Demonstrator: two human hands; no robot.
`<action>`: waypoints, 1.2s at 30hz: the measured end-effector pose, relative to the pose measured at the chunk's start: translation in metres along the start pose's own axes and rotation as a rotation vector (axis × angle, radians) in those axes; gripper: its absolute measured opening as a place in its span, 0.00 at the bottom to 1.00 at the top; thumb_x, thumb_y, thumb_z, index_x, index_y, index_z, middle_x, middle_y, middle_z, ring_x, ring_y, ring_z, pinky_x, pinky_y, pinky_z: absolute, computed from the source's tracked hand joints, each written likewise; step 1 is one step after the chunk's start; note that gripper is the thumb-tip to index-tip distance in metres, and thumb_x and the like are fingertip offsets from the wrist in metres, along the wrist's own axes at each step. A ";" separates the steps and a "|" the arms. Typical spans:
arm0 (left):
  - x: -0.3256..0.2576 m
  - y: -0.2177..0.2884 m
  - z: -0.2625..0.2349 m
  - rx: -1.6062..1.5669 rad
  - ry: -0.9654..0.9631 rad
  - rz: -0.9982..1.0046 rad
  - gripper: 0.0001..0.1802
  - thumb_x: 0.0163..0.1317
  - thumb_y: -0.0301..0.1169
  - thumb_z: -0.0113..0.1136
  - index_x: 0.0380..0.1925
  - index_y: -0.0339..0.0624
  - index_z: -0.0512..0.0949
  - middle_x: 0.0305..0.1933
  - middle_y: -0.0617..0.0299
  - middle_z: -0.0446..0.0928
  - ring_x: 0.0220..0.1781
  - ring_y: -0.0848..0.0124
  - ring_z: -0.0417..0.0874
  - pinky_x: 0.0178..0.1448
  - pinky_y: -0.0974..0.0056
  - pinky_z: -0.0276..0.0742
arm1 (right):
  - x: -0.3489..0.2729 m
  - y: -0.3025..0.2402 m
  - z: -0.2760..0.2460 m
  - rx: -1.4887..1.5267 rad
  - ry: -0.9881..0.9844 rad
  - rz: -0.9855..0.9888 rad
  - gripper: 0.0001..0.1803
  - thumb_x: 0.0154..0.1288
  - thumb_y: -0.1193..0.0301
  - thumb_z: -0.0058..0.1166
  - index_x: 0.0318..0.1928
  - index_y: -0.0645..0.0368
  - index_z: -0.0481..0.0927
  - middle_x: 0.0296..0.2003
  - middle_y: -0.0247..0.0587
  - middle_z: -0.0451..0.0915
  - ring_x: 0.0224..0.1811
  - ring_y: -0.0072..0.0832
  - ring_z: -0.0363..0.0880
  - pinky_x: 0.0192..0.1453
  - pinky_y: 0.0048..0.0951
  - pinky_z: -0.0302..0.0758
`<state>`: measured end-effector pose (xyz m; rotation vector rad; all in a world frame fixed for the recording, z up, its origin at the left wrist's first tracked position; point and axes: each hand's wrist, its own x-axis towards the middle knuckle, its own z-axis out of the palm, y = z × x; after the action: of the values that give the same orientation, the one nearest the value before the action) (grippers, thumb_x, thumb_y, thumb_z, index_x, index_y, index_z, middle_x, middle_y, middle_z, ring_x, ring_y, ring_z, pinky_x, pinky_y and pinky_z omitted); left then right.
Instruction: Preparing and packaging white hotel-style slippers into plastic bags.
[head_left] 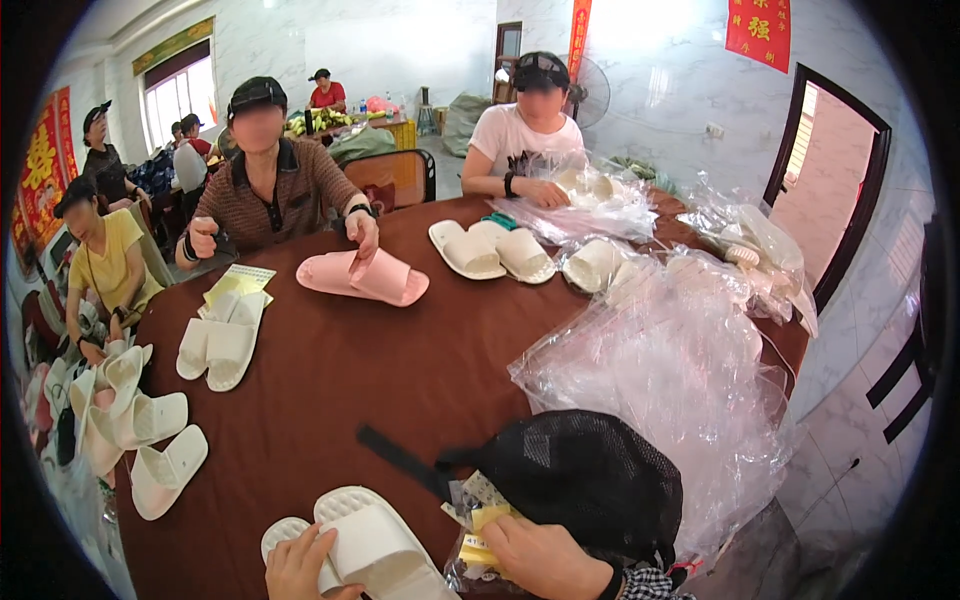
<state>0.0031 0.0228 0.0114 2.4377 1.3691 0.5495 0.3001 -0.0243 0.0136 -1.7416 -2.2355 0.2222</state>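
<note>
A pair of white slide slippers (375,540) lies at the near edge of the table, toes pointing away from me. My left hand (298,568) grips the left slipper of this pair, its fingers curled over the strap. To the right, my right hand (545,560) pinches at yellow label stickers (490,517) lying on a clear plastic packet. The fingertips partly hide these labels. Right behind that hand sits a black mesh cap (590,475), its dark strap stretching left across the tablecloth.
Clear plastic bags (660,390) heap over the table's right side. More white slippers (490,250) lie at the far side, others (165,470) at left. Across the brown tablecloth (330,420), a person (270,190) handles pink slippers (362,277); another person (530,140) handles bagged slippers.
</note>
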 end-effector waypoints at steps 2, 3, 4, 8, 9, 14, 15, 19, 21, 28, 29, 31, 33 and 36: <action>-0.002 0.002 -0.001 -0.009 0.008 0.002 0.43 0.48 0.36 0.75 0.66 0.40 0.70 0.65 0.44 0.73 0.65 0.45 0.72 0.69 0.47 0.66 | -0.002 0.003 0.004 0.001 0.008 -0.019 0.12 0.61 0.75 0.50 0.45 0.65 0.71 0.38 0.48 0.75 0.40 0.39 0.82 0.32 0.35 0.80; -0.002 0.002 0.000 -0.017 -0.001 -0.003 0.43 0.48 0.36 0.75 0.66 0.40 0.70 0.65 0.44 0.73 0.65 0.44 0.72 0.69 0.47 0.66 | -0.004 0.004 0.009 -0.020 0.023 -0.027 0.14 0.61 0.75 0.50 0.47 0.66 0.71 0.39 0.48 0.75 0.41 0.39 0.82 0.33 0.35 0.80; -0.003 0.001 0.000 -0.017 0.005 -0.007 0.43 0.48 0.36 0.75 0.66 0.40 0.70 0.65 0.44 0.73 0.65 0.44 0.72 0.69 0.47 0.66 | -0.004 0.003 0.011 -0.031 0.029 -0.038 0.15 0.60 0.75 0.51 0.48 0.66 0.71 0.40 0.48 0.75 0.42 0.39 0.82 0.33 0.34 0.80; -0.004 0.001 -0.001 -0.015 0.001 -0.003 0.43 0.49 0.37 0.74 0.67 0.40 0.70 0.65 0.43 0.73 0.66 0.44 0.72 0.69 0.46 0.65 | -0.003 0.005 0.011 -0.022 0.004 -0.047 0.15 0.60 0.75 0.51 0.48 0.66 0.72 0.39 0.48 0.76 0.41 0.39 0.82 0.33 0.35 0.80; -0.004 0.001 -0.001 -0.010 0.008 0.010 0.43 0.50 0.37 0.74 0.67 0.40 0.70 0.65 0.43 0.73 0.66 0.44 0.72 0.68 0.46 0.65 | -0.003 0.004 0.010 -0.018 0.000 -0.045 0.15 0.60 0.75 0.51 0.48 0.66 0.72 0.39 0.48 0.76 0.41 0.39 0.82 0.33 0.35 0.80; -0.002 -0.001 -0.001 -0.018 -0.005 0.004 0.42 0.51 0.37 0.74 0.67 0.40 0.70 0.64 0.43 0.73 0.66 0.44 0.72 0.68 0.47 0.65 | 0.001 0.003 0.004 -0.010 0.017 -0.023 0.10 0.62 0.74 0.50 0.43 0.63 0.72 0.35 0.49 0.77 0.35 0.42 0.82 0.32 0.38 0.79; -0.002 0.000 -0.002 -0.020 -0.007 -0.001 0.42 0.51 0.37 0.73 0.67 0.40 0.70 0.64 0.42 0.73 0.66 0.44 0.72 0.68 0.47 0.65 | 0.001 0.003 0.004 -0.005 0.017 -0.021 0.10 0.62 0.74 0.50 0.43 0.63 0.72 0.35 0.49 0.77 0.35 0.42 0.82 0.32 0.38 0.79; -0.001 0.000 -0.001 -0.022 -0.017 0.001 0.42 0.51 0.37 0.74 0.67 0.40 0.70 0.64 0.42 0.73 0.65 0.44 0.72 0.68 0.47 0.65 | 0.000 0.004 0.003 -0.019 0.026 -0.042 0.11 0.62 0.75 0.50 0.45 0.65 0.72 0.36 0.49 0.76 0.37 0.41 0.82 0.32 0.37 0.79; -0.003 0.000 0.000 0.005 0.001 0.012 0.42 0.51 0.37 0.74 0.67 0.40 0.70 0.64 0.42 0.73 0.65 0.44 0.72 0.68 0.47 0.66 | -0.002 0.004 0.004 -0.030 0.026 -0.048 0.12 0.62 0.75 0.50 0.45 0.65 0.72 0.37 0.49 0.76 0.38 0.40 0.82 0.33 0.36 0.79; -0.003 0.001 0.000 0.019 -0.001 0.009 0.42 0.52 0.37 0.73 0.67 0.40 0.70 0.64 0.43 0.73 0.65 0.44 0.72 0.69 0.46 0.65 | -0.001 0.004 0.008 -0.062 0.031 -0.055 0.14 0.60 0.74 0.51 0.46 0.66 0.72 0.40 0.48 0.75 0.40 0.38 0.81 0.34 0.34 0.79; -0.003 0.001 0.000 0.021 0.004 0.014 0.42 0.52 0.37 0.73 0.67 0.40 0.69 0.64 0.43 0.73 0.66 0.45 0.72 0.69 0.46 0.65 | -0.002 0.003 0.008 -0.059 0.040 -0.053 0.13 0.60 0.74 0.52 0.45 0.65 0.72 0.39 0.48 0.75 0.40 0.39 0.81 0.34 0.34 0.79; -0.004 0.001 0.000 0.022 0.008 0.017 0.42 0.52 0.38 0.73 0.67 0.40 0.69 0.64 0.43 0.73 0.66 0.45 0.72 0.69 0.46 0.65 | 0.001 0.005 -0.001 -0.052 -0.020 -0.073 0.14 0.60 0.74 0.54 0.46 0.64 0.71 0.38 0.45 0.75 0.40 0.37 0.82 0.33 0.33 0.80; -0.003 0.001 0.000 0.026 0.005 0.014 0.42 0.52 0.37 0.73 0.68 0.40 0.69 0.65 0.43 0.73 0.66 0.45 0.72 0.69 0.46 0.65 | 0.003 0.006 -0.005 -0.045 -0.081 -0.093 0.14 0.60 0.73 0.56 0.46 0.62 0.71 0.37 0.42 0.75 0.39 0.35 0.84 0.33 0.31 0.81; -0.005 0.002 0.000 0.017 0.001 0.004 0.42 0.51 0.36 0.73 0.68 0.40 0.69 0.64 0.44 0.73 0.66 0.45 0.72 0.69 0.47 0.65 | 0.002 0.005 -0.006 -0.049 -0.098 -0.106 0.16 0.60 0.73 0.56 0.47 0.63 0.71 0.37 0.42 0.75 0.40 0.35 0.84 0.33 0.30 0.82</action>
<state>0.0018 0.0175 0.0110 2.4543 1.3754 0.5426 0.3069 -0.0218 0.0182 -1.6644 -2.4144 0.2356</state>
